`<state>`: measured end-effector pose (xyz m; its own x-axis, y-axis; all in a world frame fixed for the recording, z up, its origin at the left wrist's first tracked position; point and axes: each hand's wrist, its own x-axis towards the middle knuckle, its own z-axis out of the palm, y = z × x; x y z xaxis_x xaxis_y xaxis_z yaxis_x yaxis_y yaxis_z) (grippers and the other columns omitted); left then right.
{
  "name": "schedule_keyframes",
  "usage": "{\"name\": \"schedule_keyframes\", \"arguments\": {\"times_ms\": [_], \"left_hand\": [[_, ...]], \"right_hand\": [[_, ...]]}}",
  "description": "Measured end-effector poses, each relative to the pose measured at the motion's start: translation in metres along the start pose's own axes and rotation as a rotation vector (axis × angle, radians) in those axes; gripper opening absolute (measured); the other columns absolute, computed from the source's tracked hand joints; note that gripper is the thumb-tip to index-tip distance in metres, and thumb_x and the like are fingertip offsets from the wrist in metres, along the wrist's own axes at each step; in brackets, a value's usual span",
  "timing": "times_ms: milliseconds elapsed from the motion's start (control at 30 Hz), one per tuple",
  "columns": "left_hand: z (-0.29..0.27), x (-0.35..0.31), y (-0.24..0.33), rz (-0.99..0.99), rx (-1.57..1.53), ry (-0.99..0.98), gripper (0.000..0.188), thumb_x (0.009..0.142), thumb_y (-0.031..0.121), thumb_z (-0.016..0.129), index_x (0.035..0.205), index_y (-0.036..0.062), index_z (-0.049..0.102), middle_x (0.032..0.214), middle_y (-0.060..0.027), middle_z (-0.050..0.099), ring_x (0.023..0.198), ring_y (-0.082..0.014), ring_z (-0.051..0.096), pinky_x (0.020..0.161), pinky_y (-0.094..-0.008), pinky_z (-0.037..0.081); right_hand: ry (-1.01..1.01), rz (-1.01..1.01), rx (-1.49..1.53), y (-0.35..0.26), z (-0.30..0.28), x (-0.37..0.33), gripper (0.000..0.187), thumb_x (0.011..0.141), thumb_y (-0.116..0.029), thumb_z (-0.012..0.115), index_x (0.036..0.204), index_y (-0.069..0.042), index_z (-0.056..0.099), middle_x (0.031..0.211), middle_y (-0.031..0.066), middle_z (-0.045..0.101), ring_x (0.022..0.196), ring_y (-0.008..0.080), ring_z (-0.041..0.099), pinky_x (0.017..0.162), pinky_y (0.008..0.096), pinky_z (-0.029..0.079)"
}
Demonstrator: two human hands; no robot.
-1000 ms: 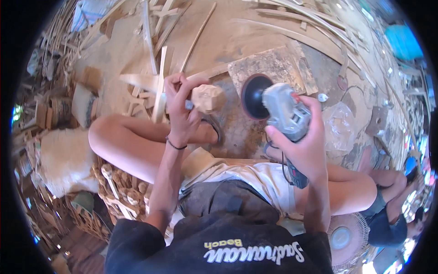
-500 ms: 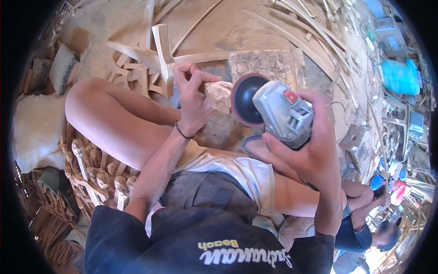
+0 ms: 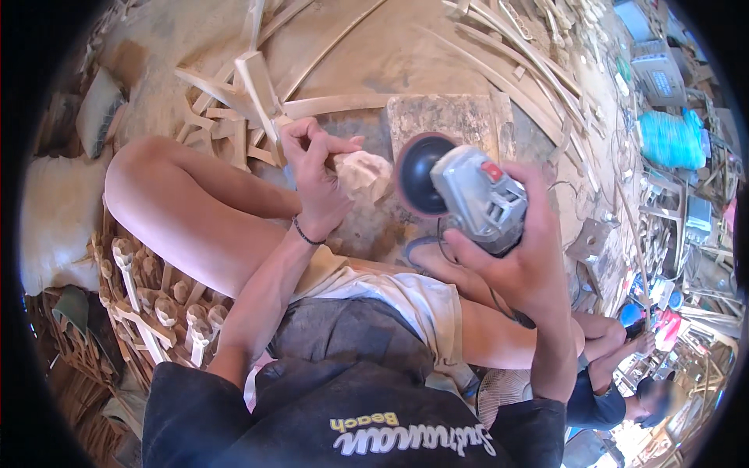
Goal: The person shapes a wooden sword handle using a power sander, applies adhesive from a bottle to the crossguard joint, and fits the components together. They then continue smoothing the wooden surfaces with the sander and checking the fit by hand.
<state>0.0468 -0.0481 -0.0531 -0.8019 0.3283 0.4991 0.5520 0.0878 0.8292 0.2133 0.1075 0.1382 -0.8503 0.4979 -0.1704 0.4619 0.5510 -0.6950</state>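
Note:
My left hand [image 3: 318, 175] is closed on a carved wooden piece, its fingers pinched at the left side. The piece's knobby, faceted pale end [image 3: 364, 175] faces right. A squared wooden bar [image 3: 256, 84] runs up and left from behind the hand; whether it belongs to the same piece I cannot tell. In my right hand [image 3: 521, 246] is a grey angle grinder [image 3: 481, 199] with a red switch, the fingers wrapped around its body. Its round dark disc [image 3: 421, 173] points left, with a small gap between it and the carved end.
Beyond my hands a worn block [image 3: 445, 121] lies on the dusty ground. Long wooden strips [image 3: 491, 66] are scattered at the far right. Several carved knobbed pieces [image 3: 168, 312] are piled by my left thigh. Another person [image 3: 616, 394] sits at the lower right.
The carved end has moved away from the grinder's disc and tilted, opening a gap between them. The squared bar leans further left. The grinder stays in my right hand.

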Motion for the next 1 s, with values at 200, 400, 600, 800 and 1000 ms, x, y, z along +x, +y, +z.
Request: {"name": "schedule_keyframes", "arguments": {"times_ms": [200,400,600,800,1000], "left_hand": [[-0.006,0.007,0.003,0.074,0.121,0.115,0.039,0.064,0.003,0.098,0.080,0.0081,0.063,0.105,-0.0083,0.043,0.098,-0.0247,0.046,0.084,-0.0350,0.043],[-0.004,0.004,-0.003,0.107,0.121,0.116,0.040,0.063,0.002,0.098,0.080,0.0076,0.061,0.104,-0.0085,0.044,0.099,-0.0260,0.046,0.085,-0.0357,0.044],[-0.001,0.000,-0.005,0.089,0.065,0.115,0.040,0.063,0.000,0.097,0.080,0.0075,0.061,0.104,-0.0083,0.044,0.097,-0.0250,0.047,0.084,-0.0357,0.044],[-0.004,0.004,0.001,0.086,0.127,0.100,0.040,0.064,0.000,0.097,0.077,0.0078,0.060,0.101,-0.0081,0.045,0.095,-0.0243,0.047,0.082,-0.0361,0.044],[-0.012,0.005,0.005,0.113,0.156,0.103,0.039,0.067,0.001,0.096,0.076,0.0082,0.059,0.099,-0.0075,0.045,0.094,-0.0242,0.047,0.083,-0.0356,0.043]], "right_hand": [[0.140,0.117,0.258,0.015,0.005,-0.021,0.071,0.074,-0.015,0.091,0.130,-0.004,0.049,0.107,0.0133,0.069,0.096,0.0189,0.069,0.086,0.0337,0.054],[0.021,-0.007,0.198,0.003,0.013,-0.020,0.074,0.076,-0.023,0.092,0.131,-0.004,0.045,0.097,0.0182,0.071,0.088,0.0315,0.075,0.076,0.0383,0.058],[0.009,0.006,0.066,0.004,0.007,-0.012,0.073,0.077,-0.027,0.090,0.130,-0.004,0.045,0.094,0.0211,0.072,0.086,0.0409,0.074,0.071,0.0427,0.058],[-0.019,-0.022,0.195,0.006,0.016,-0.015,0.072,0.076,-0.023,0.091,0.129,-0.004,0.045,0.095,0.0211,0.072,0.087,0.0390,0.075,0.072,0.0422,0.058],[0.087,0.030,0.263,0.026,0.020,-0.022,0.073,0.074,-0.023,0.092,0.127,-0.003,0.046,0.094,0.0193,0.072,0.084,0.0313,0.075,0.073,0.0380,0.057]]}}
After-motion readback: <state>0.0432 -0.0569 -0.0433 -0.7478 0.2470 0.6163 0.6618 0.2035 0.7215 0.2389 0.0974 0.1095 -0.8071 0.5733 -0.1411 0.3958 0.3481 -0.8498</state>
